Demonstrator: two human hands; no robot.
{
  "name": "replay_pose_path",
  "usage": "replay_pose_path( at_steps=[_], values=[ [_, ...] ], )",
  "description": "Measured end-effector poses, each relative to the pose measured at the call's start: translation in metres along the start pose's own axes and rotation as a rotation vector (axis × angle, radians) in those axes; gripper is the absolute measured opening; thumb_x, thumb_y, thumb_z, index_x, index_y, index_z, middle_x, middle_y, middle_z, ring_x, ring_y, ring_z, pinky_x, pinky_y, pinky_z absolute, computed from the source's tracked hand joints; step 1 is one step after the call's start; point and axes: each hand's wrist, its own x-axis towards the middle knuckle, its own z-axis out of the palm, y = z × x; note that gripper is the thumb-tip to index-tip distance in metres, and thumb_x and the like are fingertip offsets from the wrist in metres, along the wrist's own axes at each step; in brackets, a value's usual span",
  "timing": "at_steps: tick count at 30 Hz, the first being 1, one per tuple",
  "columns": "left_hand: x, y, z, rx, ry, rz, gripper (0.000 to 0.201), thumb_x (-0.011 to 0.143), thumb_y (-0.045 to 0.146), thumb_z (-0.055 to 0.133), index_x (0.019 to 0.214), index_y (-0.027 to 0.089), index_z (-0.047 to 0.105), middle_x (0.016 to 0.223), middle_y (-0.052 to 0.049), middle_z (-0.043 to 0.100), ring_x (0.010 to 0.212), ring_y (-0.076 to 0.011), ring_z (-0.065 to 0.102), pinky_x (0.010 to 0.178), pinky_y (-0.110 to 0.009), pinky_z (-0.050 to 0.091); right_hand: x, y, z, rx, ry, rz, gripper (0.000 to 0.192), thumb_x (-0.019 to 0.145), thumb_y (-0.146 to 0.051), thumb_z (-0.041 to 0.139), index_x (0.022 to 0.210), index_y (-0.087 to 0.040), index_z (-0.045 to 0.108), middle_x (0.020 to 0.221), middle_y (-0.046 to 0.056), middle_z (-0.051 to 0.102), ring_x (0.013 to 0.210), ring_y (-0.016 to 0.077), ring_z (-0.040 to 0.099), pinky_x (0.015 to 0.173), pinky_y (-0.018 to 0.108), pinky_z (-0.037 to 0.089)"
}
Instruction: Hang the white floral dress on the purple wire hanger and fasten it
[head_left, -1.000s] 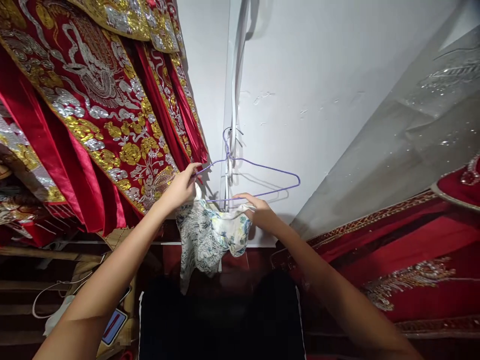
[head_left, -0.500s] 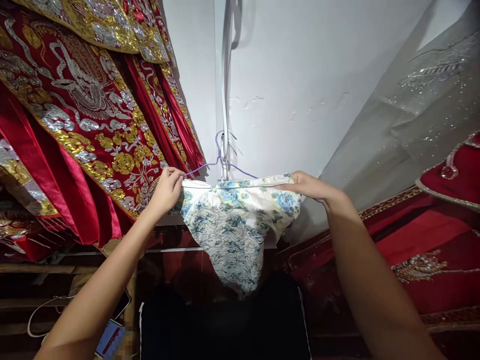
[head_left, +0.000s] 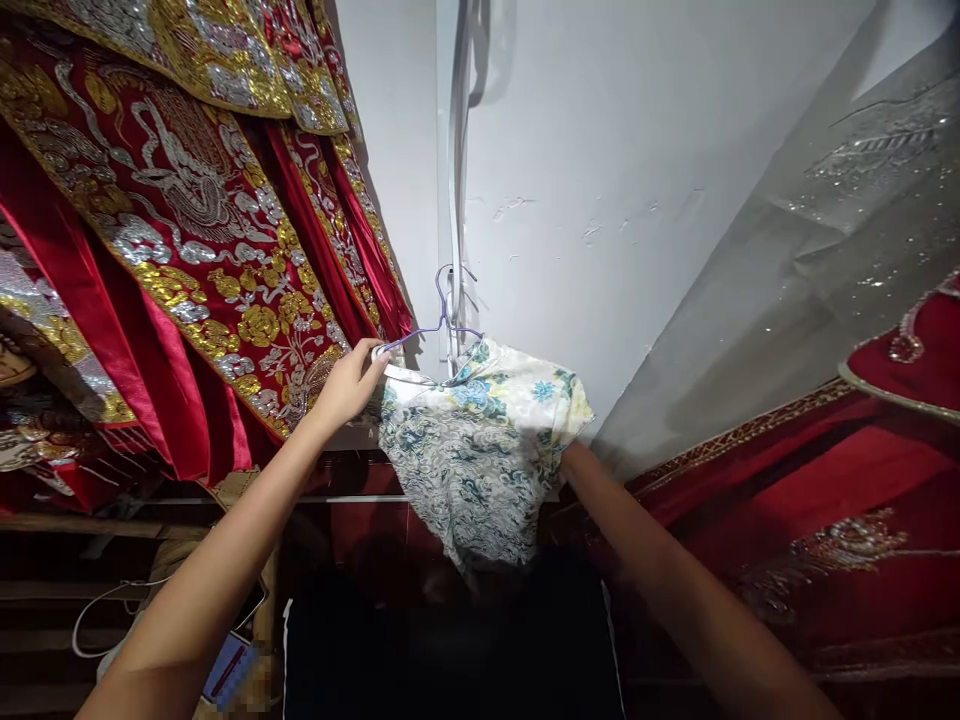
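Note:
A short-sleeved floral garment [head_left: 472, 460], white with blue and yellow flowers, hangs on a purple wire hanger [head_left: 442, 318]. The hanger's hook is caught on a hook at the wall strip. My left hand [head_left: 351, 385] is closed on the garment's shoulder by the collar, thumb on top and the hanger arm beside it. On the other side my right hand is hidden behind or inside the garment's sleeve; only the forearm [head_left: 637, 530] shows, passing under the sleeve edge. The right shoulder of the garment drapes over the hanger.
Red robes [head_left: 217, 230] with gold and silver embroidery hang at the left. A clear plastic cover [head_left: 840, 220] and more red embroidered clothing [head_left: 840, 480] are at the right. A phone [head_left: 229, 668] lies on a wooden rack at the lower left, beside a white cable [head_left: 90, 625].
My right hand has let go of the garment's right shoulder edge and gone down behind or into the sleeve. The right shoulder now slopes over the hanger. My left hand keeps its hold.

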Motion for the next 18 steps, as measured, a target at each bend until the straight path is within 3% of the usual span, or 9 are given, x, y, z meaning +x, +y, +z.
replay_pose_path(
  at_steps=[3,4,7,10,11,13,15,18],
  values=[
    [-0.006,-0.003,-0.008,-0.042,-0.035,0.000,0.044,0.098,0.052,0.039,0.115,0.019,0.060,0.104,-0.006,0.071,0.093,-0.0232,0.064,0.081,-0.030,0.047,0.004,0.007,-0.010,0.174,0.013,0.018,0.060,0.096,-0.065,0.032,0.117,-0.022,0.067,0.118,0.012,0.069,0.113,0.0316,0.064,0.091,0.047,0.054],
    [-0.005,-0.002,-0.008,-0.045,-0.037,0.010,0.043,0.097,0.052,0.040,0.114,0.019,0.061,0.103,-0.006,0.071,0.091,-0.0225,0.064,0.080,-0.030,0.046,0.006,0.006,-0.015,0.259,0.008,0.033,0.064,0.093,-0.068,0.032,0.116,-0.020,0.068,0.113,0.013,0.071,0.112,0.0343,0.065,0.091,0.050,0.053],
    [0.011,0.007,-0.006,-0.014,-0.007,0.026,0.044,0.094,0.053,0.046,0.115,0.018,0.062,0.097,-0.005,0.071,0.079,-0.0206,0.062,0.072,-0.029,0.046,0.014,-0.014,-0.027,0.478,0.026,0.036,0.056,0.083,-0.063,0.054,0.115,-0.020,0.068,0.110,0.014,0.072,0.112,0.0366,0.065,0.096,0.053,0.049],
    [0.032,0.016,-0.002,0.000,0.055,0.050,0.040,0.092,0.050,0.050,0.109,0.017,0.065,0.091,-0.005,0.071,0.074,-0.0197,0.061,0.071,-0.030,0.045,0.016,-0.047,-0.023,0.515,0.043,-0.042,0.066,0.084,-0.071,0.042,0.117,-0.019,0.068,0.111,0.015,0.071,0.116,0.0363,0.062,0.097,0.055,0.047],
    [0.038,0.018,-0.002,-0.006,0.063,0.059,0.037,0.092,0.048,0.051,0.103,0.016,0.067,0.089,-0.005,0.071,0.074,-0.0199,0.061,0.072,-0.031,0.045,0.013,-0.057,-0.020,0.508,-0.002,-0.064,0.075,0.084,-0.076,0.035,0.116,-0.018,0.069,0.110,0.016,0.071,0.117,0.0366,0.062,0.096,0.056,0.047],
    [0.041,0.021,-0.004,-0.042,0.045,0.091,0.034,0.092,0.045,0.052,0.092,0.016,0.069,0.084,-0.006,0.070,0.076,-0.0205,0.062,0.073,-0.031,0.046,0.006,-0.070,-0.010,0.459,-0.238,-0.098,0.084,0.080,-0.084,0.033,0.111,-0.016,0.072,0.107,0.017,0.071,0.116,0.0370,0.061,0.093,0.054,0.049],
    [0.032,0.022,-0.006,-0.085,0.000,0.145,0.034,0.092,0.045,0.054,0.088,0.016,0.070,0.085,-0.006,0.071,0.079,-0.0206,0.063,0.074,-0.031,0.047,-0.004,-0.071,0.000,0.348,-0.503,-0.118,0.075,0.078,-0.080,0.047,0.110,-0.018,0.074,0.112,0.016,0.071,0.117,0.0359,0.061,0.095,0.051,0.049],
    [0.003,0.024,-0.008,-0.152,-0.089,0.259,0.032,0.092,0.046,0.057,0.092,0.017,0.073,0.099,-0.004,0.072,0.090,-0.0192,0.065,0.082,-0.029,0.048,-0.018,-0.062,0.020,0.068,-0.715,-0.116,0.050,0.078,-0.050,0.073,0.122,-0.025,0.070,0.132,0.010,0.064,0.124,0.0320,0.056,0.107,0.048,0.041]
  ],
)
